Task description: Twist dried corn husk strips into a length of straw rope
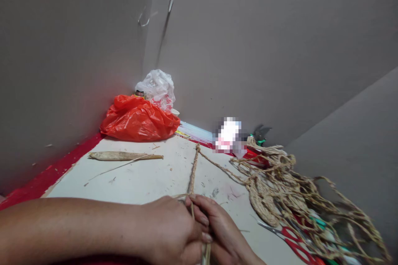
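A braided straw cord (193, 169) runs toward me across the white board, its far end knotted. My left hand (175, 225) is closed round its near end, where loose strands come out below. My right hand (219, 225) presses against the left one, thumb and fingers pinching the cord where the braid ends. Parts of the fingers of both hands hide each other. From the knot the cord leads right to a tangled heap of plaited straw rope (270, 190).
On the white board (124, 178) lies a flat dried husk bundle (124, 156). A red plastic bag (139, 120) and a clear bag (158, 85) stand at the back left. Red-handled scissors (292, 238) lie by the rope heap. A blurred-out bright object (228, 134) leans near the grey wall (248, 49).
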